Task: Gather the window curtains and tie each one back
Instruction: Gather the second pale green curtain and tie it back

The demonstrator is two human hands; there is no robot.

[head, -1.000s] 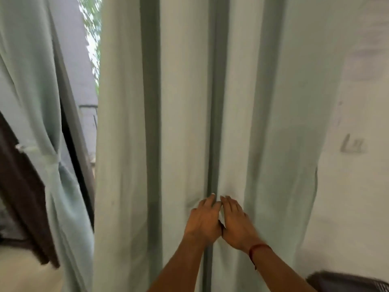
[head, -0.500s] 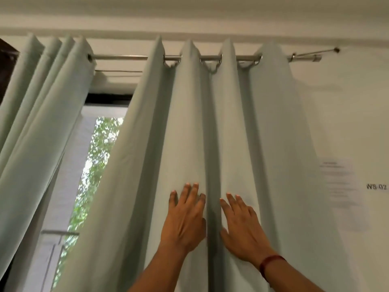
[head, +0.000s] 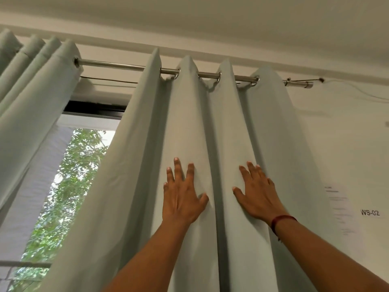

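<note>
Pale green pleated fabric curtain [head: 189,123], hung by eyelets from a silver metal rod [head: 111,65], right of the window [head: 73,175]. Neighbouring folds are pressed by the left hand [head: 182,199] and right hand [head: 257,197], fingers straight and splayed. A second, gathered green curtain [head: 31,102] is seen at left.

Matt pale-green cloth curtain [head: 189,127] on glossy metal rod [head: 117,65]; smooth matt painted wall [head: 341,133]

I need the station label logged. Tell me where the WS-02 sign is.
In the head view the WS-02 sign sits on the wall at far right, just right of a paper sheet, level with the wrist of the right hand.
</note>
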